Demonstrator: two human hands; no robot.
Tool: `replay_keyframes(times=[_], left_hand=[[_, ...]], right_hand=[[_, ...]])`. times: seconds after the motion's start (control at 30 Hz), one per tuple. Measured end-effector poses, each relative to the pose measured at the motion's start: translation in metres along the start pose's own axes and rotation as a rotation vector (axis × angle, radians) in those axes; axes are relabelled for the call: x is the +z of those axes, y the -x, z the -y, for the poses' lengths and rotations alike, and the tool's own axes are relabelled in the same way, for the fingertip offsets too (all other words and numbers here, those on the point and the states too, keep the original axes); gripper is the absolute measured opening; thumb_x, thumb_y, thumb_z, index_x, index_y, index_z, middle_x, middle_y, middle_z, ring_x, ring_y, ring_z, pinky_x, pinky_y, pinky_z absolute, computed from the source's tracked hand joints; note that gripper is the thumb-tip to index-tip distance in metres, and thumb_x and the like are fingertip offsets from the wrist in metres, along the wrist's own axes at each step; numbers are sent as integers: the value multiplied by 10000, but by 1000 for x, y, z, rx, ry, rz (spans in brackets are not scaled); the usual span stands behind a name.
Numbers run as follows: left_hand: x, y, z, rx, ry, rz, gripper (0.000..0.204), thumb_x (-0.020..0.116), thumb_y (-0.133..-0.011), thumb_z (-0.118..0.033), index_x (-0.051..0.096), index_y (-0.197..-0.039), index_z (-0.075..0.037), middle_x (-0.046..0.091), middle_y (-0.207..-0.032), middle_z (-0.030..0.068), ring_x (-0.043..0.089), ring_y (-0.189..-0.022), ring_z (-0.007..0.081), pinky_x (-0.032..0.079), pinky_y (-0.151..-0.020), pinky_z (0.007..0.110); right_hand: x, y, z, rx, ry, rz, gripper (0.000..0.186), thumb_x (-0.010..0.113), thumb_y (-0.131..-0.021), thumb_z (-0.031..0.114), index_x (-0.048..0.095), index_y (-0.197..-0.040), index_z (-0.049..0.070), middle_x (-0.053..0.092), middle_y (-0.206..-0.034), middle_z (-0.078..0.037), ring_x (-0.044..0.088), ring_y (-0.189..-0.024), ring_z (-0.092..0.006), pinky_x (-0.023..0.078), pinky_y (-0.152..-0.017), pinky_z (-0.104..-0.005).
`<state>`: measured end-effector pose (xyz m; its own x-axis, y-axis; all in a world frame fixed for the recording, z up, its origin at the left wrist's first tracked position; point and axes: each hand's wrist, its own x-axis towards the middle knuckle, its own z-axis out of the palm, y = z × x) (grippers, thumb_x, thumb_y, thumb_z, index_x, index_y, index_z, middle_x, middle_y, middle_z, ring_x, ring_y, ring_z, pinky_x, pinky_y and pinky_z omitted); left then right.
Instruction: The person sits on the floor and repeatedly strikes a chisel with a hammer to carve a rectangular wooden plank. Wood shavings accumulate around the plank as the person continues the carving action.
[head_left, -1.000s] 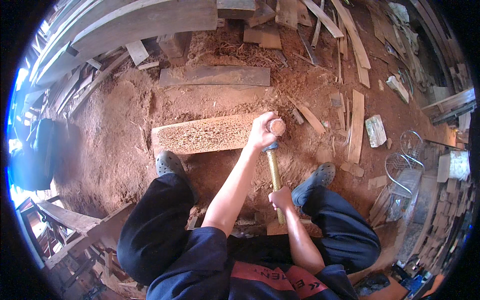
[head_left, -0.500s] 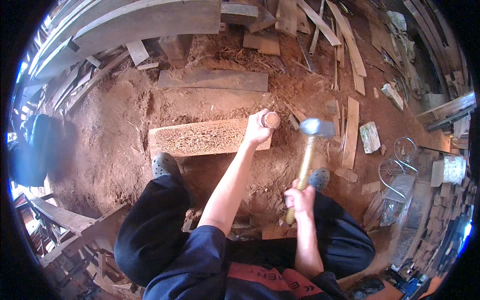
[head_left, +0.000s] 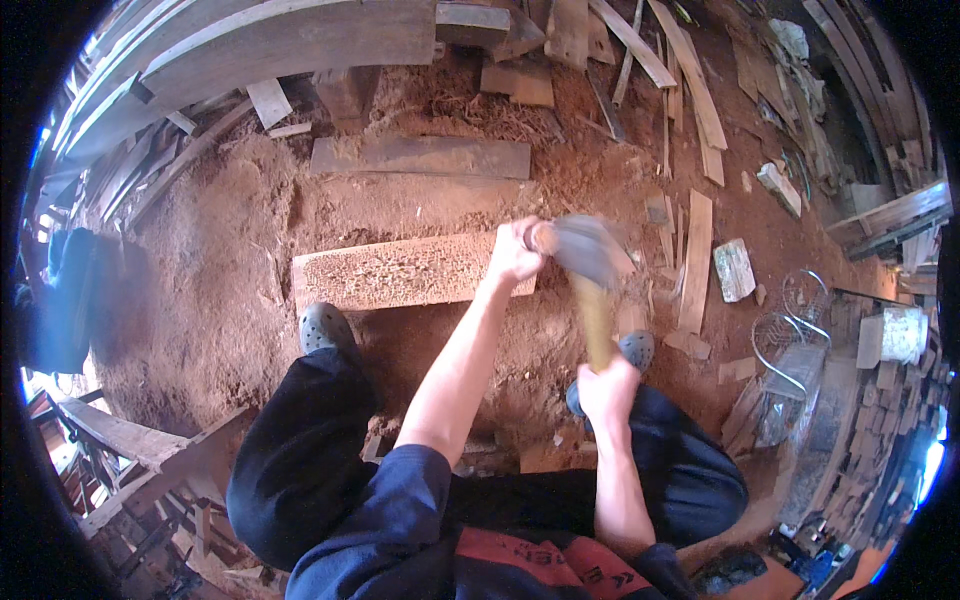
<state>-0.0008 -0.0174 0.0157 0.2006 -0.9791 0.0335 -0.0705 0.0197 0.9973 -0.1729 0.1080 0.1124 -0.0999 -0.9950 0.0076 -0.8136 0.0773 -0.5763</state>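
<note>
My left hand (head_left: 514,254) is closed round an upright chisel, whose round wooden butt (head_left: 543,238) faces up. Its blade is hidden below the fist, over the right end of a plank (head_left: 390,274) pitted with rough gouge marks. In my right hand (head_left: 608,392) is a hammer (head_left: 595,320) with a yellowish handle. The hammer's metal head, smeared by motion, is right beside the chisel's butt and overlaps its edge; whether they touch I cannot tell. My feet, in grey clogs (head_left: 327,328), stand near the plank's front edge.
A second plank (head_left: 420,158) lies beyond on the reddish dirt floor. Large beams (head_left: 290,55) fill the far left. Scrap boards (head_left: 697,260), a whitish block (head_left: 734,270) and a wire rack (head_left: 790,335) lie to the right. A blurred blue shape (head_left: 75,300) is at the left.
The hammer head has swung left and down to the chisel's butt, and my right hand has risen slightly. My left hand keeps its grip in nearly the same place.
</note>
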Motion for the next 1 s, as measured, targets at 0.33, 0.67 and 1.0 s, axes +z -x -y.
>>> replay_keyframes(times=[0.33,0.67,1.0], left_hand=[[-8,0,14,-29,-149,-26,180,628,-708,-187,625,-782,-23,619,-728,163,618,-678,297,475,-611,334],[-5,6,24,1,-21,-5,177,645,-704,-138,622,-826,-11,631,-731,139,615,-672,195,479,-637,316],[-45,-11,59,147,190,-112,163,668,-589,46,596,-712,-32,605,-668,79,593,-642,192,505,-641,333]], right_hand=[[-63,-9,64,58,-584,-45,223,580,-669,-111,445,-688,66,452,-591,3,441,-444,-67,375,-395,-233],[42,1,2,82,27,4,95,591,-674,-11,503,-667,22,489,-534,-16,527,-460,-182,431,-451,-316],[66,33,-70,553,-146,303,125,624,-636,77,571,-696,-20,590,-612,-128,589,-547,-255,458,-528,-381]])
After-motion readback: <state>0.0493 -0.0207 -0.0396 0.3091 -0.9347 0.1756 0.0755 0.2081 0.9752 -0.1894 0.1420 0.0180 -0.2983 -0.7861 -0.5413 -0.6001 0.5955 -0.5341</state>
